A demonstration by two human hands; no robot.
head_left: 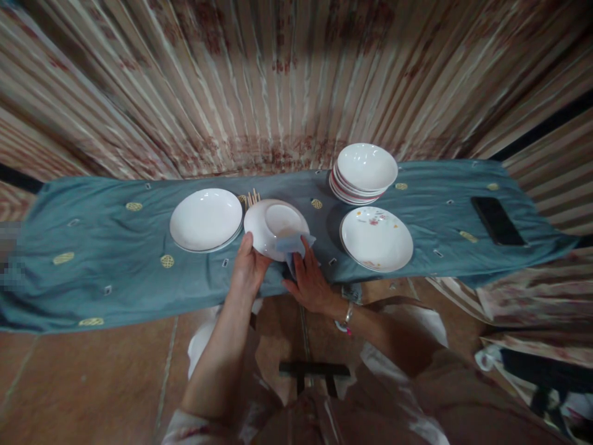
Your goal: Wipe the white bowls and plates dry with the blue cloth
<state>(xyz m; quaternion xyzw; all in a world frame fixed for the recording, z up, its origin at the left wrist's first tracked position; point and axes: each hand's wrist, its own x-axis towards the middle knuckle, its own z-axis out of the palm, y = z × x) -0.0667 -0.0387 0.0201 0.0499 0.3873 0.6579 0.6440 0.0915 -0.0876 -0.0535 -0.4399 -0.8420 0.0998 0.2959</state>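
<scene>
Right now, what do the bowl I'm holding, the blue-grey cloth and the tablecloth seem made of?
Bowl: probably glazed ceramic, given its glossy highlights. Blue-grey cloth: likely thin fabric, matte and limp, though paper is possible. Tablecloth: probably fabric, slightly sheeny, with soft creases.

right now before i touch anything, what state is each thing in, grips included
Dish, tilted, underside towards the camera
Cloth, pressed against the dish
Left grip, closed on the dish's edge
Right grip, holding the cloth
White plates, stacked, face up
Thin sticks, partly hidden
Bowls, stacked, upright
Floral plate, face up
Phone, flat, dark
Tablecloth, spread, wrinkled
</scene>
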